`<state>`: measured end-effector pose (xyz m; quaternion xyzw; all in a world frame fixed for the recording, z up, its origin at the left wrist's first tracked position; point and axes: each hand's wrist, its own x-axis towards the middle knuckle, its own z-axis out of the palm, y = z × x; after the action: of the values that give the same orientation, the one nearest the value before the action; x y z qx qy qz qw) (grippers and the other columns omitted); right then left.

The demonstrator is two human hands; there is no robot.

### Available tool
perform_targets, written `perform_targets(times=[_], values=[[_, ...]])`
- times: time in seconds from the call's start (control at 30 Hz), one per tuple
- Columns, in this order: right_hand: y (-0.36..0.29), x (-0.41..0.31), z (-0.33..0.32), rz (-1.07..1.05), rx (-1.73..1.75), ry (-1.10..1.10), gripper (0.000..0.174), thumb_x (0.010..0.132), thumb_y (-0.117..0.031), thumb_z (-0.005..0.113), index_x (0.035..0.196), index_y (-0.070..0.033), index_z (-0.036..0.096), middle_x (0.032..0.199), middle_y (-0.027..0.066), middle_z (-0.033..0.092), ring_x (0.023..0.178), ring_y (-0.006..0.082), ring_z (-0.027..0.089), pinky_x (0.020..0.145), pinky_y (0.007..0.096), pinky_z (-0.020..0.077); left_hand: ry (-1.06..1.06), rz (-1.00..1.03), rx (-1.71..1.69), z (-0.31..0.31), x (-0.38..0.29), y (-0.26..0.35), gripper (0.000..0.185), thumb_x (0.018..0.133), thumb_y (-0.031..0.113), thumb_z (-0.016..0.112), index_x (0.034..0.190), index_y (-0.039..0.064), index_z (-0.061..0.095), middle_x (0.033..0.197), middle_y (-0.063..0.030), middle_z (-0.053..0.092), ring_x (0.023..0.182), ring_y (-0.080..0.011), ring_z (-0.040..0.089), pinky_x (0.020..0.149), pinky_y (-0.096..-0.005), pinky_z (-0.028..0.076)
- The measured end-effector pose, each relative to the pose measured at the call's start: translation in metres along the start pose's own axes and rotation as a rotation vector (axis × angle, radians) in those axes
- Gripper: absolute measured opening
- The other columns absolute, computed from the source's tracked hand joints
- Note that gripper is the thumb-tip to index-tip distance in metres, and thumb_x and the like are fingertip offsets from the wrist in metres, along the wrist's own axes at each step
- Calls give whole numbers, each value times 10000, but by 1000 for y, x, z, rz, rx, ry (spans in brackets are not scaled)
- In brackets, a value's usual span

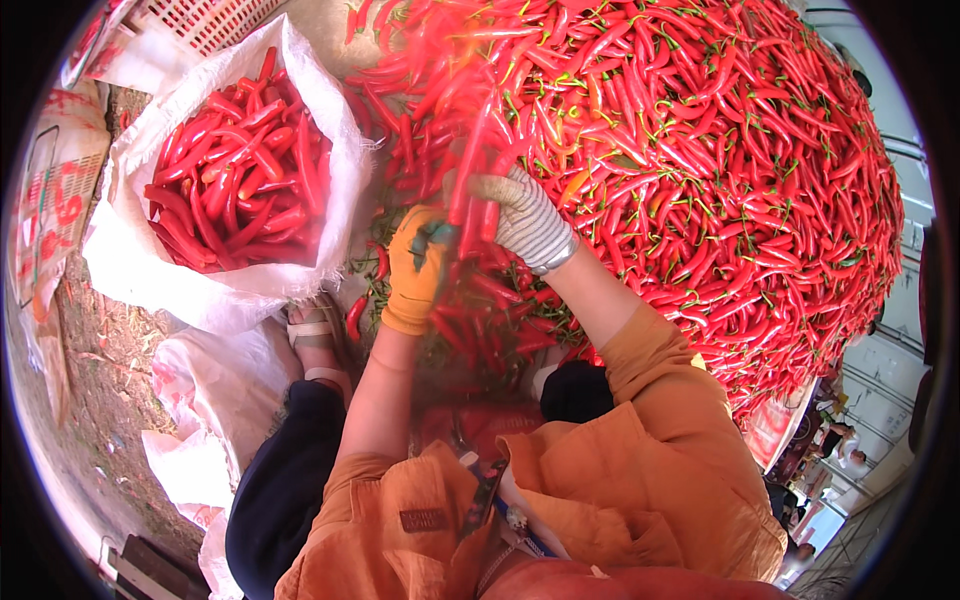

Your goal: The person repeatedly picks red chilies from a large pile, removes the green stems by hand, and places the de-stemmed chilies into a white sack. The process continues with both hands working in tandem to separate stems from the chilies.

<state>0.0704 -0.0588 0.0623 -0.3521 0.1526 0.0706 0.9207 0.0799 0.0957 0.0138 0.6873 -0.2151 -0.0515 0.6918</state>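
A large heap of red chili peppers [712, 172], many with green stems, rises in front and to the right. My right hand [517, 214], in a grey-white striped knit glove, is closed around several red chilies [472, 191]. Close beside it on the left is my left hand [418, 259], in an orange glove with dark green on the fingers. Its fingers are curled at the chilies' lower ends; whether it grips one is unclear. To the left stands an open white woven sack [341, 142] filled with red chilies that show no stems.
A plastic crate [202, 22] stands at the top left, and another crate [86, 187] lies at the left edge. An empty-looking white sack [217, 390] lies crumpled beside my leg. My sandalled foot [311, 330] is near the filled sack. People appear far off at the lower right.
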Motion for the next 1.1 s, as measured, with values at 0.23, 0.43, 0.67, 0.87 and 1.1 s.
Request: perform_targets(times=[0.23, 0.43, 0.67, 0.87, 1.1], values=[[-12, 76, 118, -210, -318, -8, 482, 781, -279, 632, 1123, 16, 466, 960, 166, 587, 849, 229, 578, 787, 368, 458, 177, -522, -739, 21, -31, -51, 204, 848, 129, 523, 1033, 44, 506, 875, -40, 573, 757, -120, 529, 623, -244, 445], [-26, 59, 62, -295, -1803, 341, 447, 730, -409, 609, 1006, -60, 564, 946, 148, 591, 869, 282, 591, 743, 391, 468, 174, -649, -296, 16, -33, -110, 219, 849, 147, 530, 930, -47, 589, 756, -105, 606, 688, -172, 534, 646, -299, 438], [3, 47, -79, -388, -2330, 402, 344, 702, -390, 620, 868, -91, 585, 843, 82, 557, 825, 258, 557, 752, 401, 425, 178, -611, -221, 21, -21, -95, 219, 836, 150, 572, 962, -29, 587, 836, -77, 618, 757, -115, 540, 712, -256, 442], [-8, -6, -38, -277, -2379, -288, 283, 715, -329, 632, 835, -95, 529, 736, 60, 533, 745, 239, 565, 680, 398, 417, -122, -476, 179, 20, 1, -44, 320, 739, 123, 585, 1005, -52, 561, 877, -206, 605, 792, -307, 601, 703, -325, 454], [-37, -42, -48, -479, -2039, -690, 297, 767, -323, 592, 899, -64, 531, 802, 103, 540, 741, 283, 578, 618, 407, 455, -396, -394, -299, 20, -15, -9, 297, 819, 245, 537, 938, -26, 557, 723, -102, 549, 646, -192, 543, 620, -294, 442]])
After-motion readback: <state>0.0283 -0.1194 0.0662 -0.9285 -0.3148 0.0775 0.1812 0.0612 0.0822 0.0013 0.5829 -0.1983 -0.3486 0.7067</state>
